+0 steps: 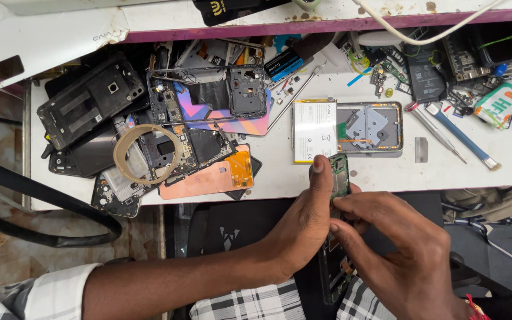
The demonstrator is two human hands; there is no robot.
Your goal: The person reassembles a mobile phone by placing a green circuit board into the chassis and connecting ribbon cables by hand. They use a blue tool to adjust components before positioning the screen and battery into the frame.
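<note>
My left hand [303,225] and my right hand [398,243] both grip a green phone circuit board [339,175] held upright just below the white table's front edge [386,178]. My left thumb presses along the board's left side; my right fingers pinch its lower part. Below my hands a dark phone frame [333,278] lies on my lap, partly hidden. Just beyond the board on the table lies an opened phone body [368,127] with a white battery [314,130] in it.
A pile of dismantled phone backs, frames and boards [149,118] covers the table's left half, with a roll of tape [147,154] on it. At the right lie a brush [463,137], a screwdriver [440,133], a white bottle [502,102] and more boards. A black cable [42,207] loops at left.
</note>
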